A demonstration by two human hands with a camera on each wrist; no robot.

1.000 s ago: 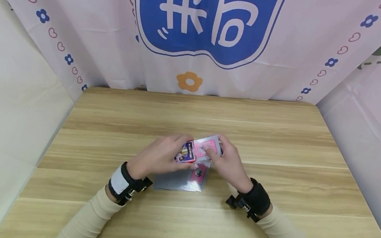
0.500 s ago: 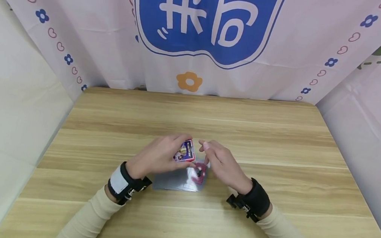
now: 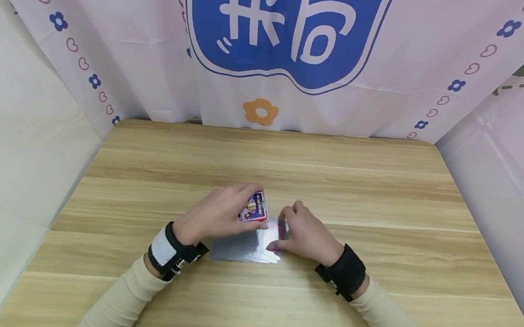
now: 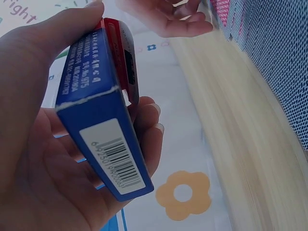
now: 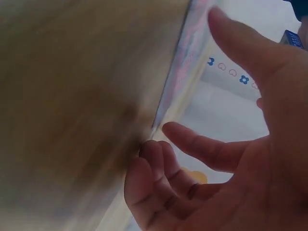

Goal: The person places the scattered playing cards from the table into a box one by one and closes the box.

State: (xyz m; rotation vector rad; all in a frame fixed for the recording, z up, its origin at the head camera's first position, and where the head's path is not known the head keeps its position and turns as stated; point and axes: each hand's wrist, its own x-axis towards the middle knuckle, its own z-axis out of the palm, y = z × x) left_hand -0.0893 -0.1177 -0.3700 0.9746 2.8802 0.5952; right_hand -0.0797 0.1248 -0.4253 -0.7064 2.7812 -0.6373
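My left hand (image 3: 220,209) holds a small blue and red playing card box (image 3: 255,207) between thumb and fingers, tilted above the table. In the left wrist view a barcode shows on the end of the card box (image 4: 106,120), and a red flap stands out at the other end. Beneath it lies a shiny grey layered stack of cards (image 3: 240,247), with a pink checked patch (image 3: 282,231) at its right end. My right hand (image 3: 309,235) is over that end, thumb and relaxed fingers spread at opposite edges. Part of the stack is hidden under both hands.
Everything lies on a wood-grain table (image 3: 358,182). Behind it hangs a printed white cloth (image 3: 148,70) with a blue emblem, and pale cloth walls close in both sides. Each wrist carries a black strap (image 3: 348,272) with a small camera.
My right hand has let go of a pink-backed card, now out of sight, and has moved down to the grey stack's right end. The left hand and card box have barely moved.
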